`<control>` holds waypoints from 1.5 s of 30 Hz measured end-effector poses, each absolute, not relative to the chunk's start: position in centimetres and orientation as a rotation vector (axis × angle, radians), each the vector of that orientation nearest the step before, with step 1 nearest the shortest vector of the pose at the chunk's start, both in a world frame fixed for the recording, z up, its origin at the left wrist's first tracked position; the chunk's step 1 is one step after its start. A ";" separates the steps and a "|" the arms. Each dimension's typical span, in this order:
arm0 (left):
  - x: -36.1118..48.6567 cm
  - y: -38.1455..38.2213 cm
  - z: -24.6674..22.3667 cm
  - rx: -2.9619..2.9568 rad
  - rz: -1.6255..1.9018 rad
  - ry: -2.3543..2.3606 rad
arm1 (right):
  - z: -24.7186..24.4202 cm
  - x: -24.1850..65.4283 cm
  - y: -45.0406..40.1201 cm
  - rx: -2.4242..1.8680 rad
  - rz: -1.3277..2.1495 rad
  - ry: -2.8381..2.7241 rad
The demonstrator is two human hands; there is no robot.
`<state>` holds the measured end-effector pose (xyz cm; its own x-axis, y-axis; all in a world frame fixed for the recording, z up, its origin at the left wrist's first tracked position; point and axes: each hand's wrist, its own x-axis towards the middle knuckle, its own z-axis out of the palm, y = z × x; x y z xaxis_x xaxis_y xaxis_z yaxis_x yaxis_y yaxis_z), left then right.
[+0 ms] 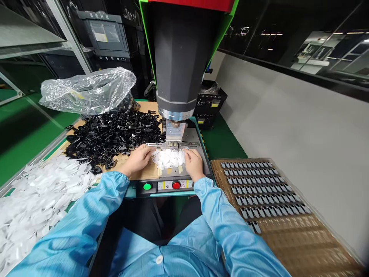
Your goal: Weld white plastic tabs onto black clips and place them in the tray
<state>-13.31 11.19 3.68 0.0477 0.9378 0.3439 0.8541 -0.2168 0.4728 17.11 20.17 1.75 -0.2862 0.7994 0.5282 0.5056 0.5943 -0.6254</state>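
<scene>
Under the press head, my left hand [140, 157] rests at the left end of the metal fixture [173, 145], fingers and thumb drawn together. At the right side, my right hand [194, 161] has its fingers pinched close to the fixture's lower edge. What lies in either pinch is too small to make out. Between the two hands is a small heap of white translucent plastic pieces [168, 158] on the machine's base plate. Just above the fixture stands the press's metal tool [175, 130].
Left of the press lie a pile of black plastic parts [115, 134] and a large heap of white pieces [49, 196], with a clear bag [89, 90] behind. In front are a green button [147, 186] and a red button [176, 185]. A brown tray [288, 234] holds rows of grey parts.
</scene>
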 end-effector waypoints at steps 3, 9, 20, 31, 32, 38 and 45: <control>-12.9 12.1 4.0 2.266 0.868 1.940 | 2.2 15.4 22.0 -1.073 0.307 -2.066; -11.6 14.4 4.2 2.386 0.925 1.961 | 3.1 12.7 23.4 -1.123 0.071 -2.318; -7.7 18.6 0.8 2.427 0.989 1.723 | 5.6 12.7 20.3 -1.263 -0.084 -2.617; -7.3 19.6 -0.5 2.456 0.921 1.664 | 5.1 13.0 20.2 -1.273 -0.102 -2.625; -7.1 19.6 -0.4 2.473 0.921 1.669 | 5.1 13.0 20.3 -1.261 -0.107 -2.624; -6.4 19.5 0.3 2.555 0.928 1.688 | 4.7 13.0 20.6 -1.251 -0.112 -2.593; -6.4 17.6 1.2 2.497 0.826 1.739 | 5.0 13.3 20.5 -1.284 -0.049 -2.602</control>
